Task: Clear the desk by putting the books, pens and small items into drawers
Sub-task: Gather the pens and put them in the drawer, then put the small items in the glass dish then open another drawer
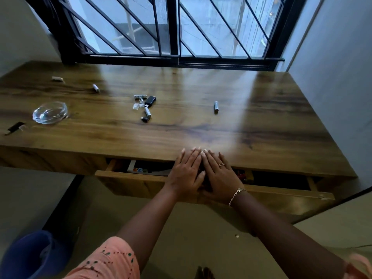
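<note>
A wide drawer point(130, 183) under the wooden desk point(201, 121) stands partly pulled out, with books and coloured small items inside. My left hand point(186, 171) and my right hand point(220, 173) lie side by side, fingers flat, over the drawer's middle, with fingertips reaching the desk edge. Something dark sits under the palms; I cannot tell what it is. On the desk lie a cluster of small items with a black USB stick point(150, 101), a battery point(216, 107), a second battery point(96, 88), a small white piece point(57, 78) and a black clip point(15, 127).
A glass ashtray point(50, 113) sits at the desk's left. A barred window point(177, 29) runs behind the desk and a wall closes the right side. A blue bucket point(30, 256) stands on the floor at lower left.
</note>
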Demonstrator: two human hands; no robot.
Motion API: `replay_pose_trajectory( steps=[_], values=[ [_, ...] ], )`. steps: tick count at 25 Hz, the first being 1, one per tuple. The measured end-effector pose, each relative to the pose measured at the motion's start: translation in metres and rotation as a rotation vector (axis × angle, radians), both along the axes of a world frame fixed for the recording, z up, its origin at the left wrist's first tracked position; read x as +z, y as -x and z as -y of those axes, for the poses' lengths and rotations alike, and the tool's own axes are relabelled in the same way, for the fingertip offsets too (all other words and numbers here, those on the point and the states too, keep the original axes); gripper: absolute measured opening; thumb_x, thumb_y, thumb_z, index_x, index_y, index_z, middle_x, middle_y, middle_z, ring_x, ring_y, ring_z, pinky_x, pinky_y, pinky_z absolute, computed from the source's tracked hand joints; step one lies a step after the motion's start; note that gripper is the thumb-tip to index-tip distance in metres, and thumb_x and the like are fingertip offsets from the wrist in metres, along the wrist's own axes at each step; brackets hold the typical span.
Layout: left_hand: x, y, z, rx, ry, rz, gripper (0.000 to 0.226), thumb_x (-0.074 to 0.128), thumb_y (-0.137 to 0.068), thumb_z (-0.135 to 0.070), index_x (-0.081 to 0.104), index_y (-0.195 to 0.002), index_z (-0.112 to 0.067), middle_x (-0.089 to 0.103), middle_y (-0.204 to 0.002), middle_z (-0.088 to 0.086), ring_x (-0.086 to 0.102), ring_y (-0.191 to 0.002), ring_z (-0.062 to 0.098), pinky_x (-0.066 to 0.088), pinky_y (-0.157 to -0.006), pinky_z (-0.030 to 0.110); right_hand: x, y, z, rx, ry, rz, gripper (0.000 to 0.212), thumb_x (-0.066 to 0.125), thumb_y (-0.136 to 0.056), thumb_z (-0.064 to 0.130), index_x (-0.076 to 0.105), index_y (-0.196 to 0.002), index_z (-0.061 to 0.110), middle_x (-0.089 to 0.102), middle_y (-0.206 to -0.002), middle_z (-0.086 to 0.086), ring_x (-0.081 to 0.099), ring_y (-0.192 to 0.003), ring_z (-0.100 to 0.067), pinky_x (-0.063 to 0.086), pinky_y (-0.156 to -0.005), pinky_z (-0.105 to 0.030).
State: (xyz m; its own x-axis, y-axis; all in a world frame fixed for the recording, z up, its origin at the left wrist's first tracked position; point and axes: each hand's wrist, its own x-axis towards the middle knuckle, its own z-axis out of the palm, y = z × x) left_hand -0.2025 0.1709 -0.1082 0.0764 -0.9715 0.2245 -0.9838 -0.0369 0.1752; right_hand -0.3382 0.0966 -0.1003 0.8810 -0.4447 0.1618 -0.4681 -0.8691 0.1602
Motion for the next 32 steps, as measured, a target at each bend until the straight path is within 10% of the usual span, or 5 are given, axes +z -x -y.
replay_pose_trajectory(
  steps=[5, 14, 21, 26, 32],
  values=[
    [0.002, -0.033, 0.003, -0.143, -0.031, 0.21, 0.089, 0.061, -0.07, -0.064, 0.046, -0.134, -0.003, 0.044, -0.143, 0.013, 0.041, -0.133, 0.028, 0.035, -0.108, 0.042, -0.003, -0.018, 0.008, 0.001, 0.018, 0.014, 0.081, 0.052, -0.065, 0.062, 0.063, -0.113, -0.002, 0.066, -0.113, -0.017, 0.065, -0.104, -0.03, 0.053, -0.089, -0.043],
    [0.004, -0.028, 0.021, -0.083, 0.218, 0.287, 0.027, 0.064, -0.073, -0.026, 0.07, -0.097, -0.014, 0.07, -0.102, 0.005, 0.068, -0.09, 0.02, 0.052, -0.071, 0.026, -0.001, -0.037, 0.025, 0.071, 0.112, 0.181, 0.031, 0.037, -0.077, 0.026, 0.05, -0.097, 0.006, 0.065, -0.077, -0.007, 0.062, -0.067, -0.026, 0.053, -0.062, -0.029],
    [0.009, -0.023, 0.018, -0.015, 0.057, 0.243, 0.034, 0.043, -0.079, -0.029, 0.069, -0.099, -0.018, 0.069, -0.106, 0.001, 0.067, -0.094, 0.016, 0.052, -0.073, 0.023, 0.004, -0.041, 0.03, 0.062, -0.079, 0.068, 0.042, 0.071, -0.069, 0.033, 0.068, -0.1, 0.005, 0.068, -0.095, -0.011, 0.066, -0.098, -0.031, 0.057, -0.081, -0.033],
    [0.02, -0.041, 0.016, -0.009, -0.127, 0.055, 0.053, 0.047, -0.082, -0.033, 0.048, -0.13, -0.01, 0.047, -0.14, 0.01, 0.043, -0.13, 0.022, 0.037, -0.1, 0.034, 0.013, -0.053, 0.04, 0.02, -0.409, -0.019, 0.073, 0.055, -0.085, 0.035, 0.018, -0.144, 0.012, 0.002, -0.157, -0.009, -0.002, -0.146, -0.023, 0.001, -0.119, -0.031],
    [0.033, -0.079, 0.014, -0.08, -0.223, 0.136, 0.067, 0.051, -0.088, -0.046, 0.034, -0.142, -0.008, 0.029, -0.152, 0.01, 0.018, -0.144, 0.023, 0.018, -0.115, 0.044, 0.041, -0.093, 0.05, -0.059, -0.656, -0.152, 0.09, 0.063, -0.081, 0.036, 0.004, -0.147, 0.017, 0.002, -0.157, -0.006, 0.005, -0.146, -0.022, 0.013, -0.117, -0.032]
  ],
)
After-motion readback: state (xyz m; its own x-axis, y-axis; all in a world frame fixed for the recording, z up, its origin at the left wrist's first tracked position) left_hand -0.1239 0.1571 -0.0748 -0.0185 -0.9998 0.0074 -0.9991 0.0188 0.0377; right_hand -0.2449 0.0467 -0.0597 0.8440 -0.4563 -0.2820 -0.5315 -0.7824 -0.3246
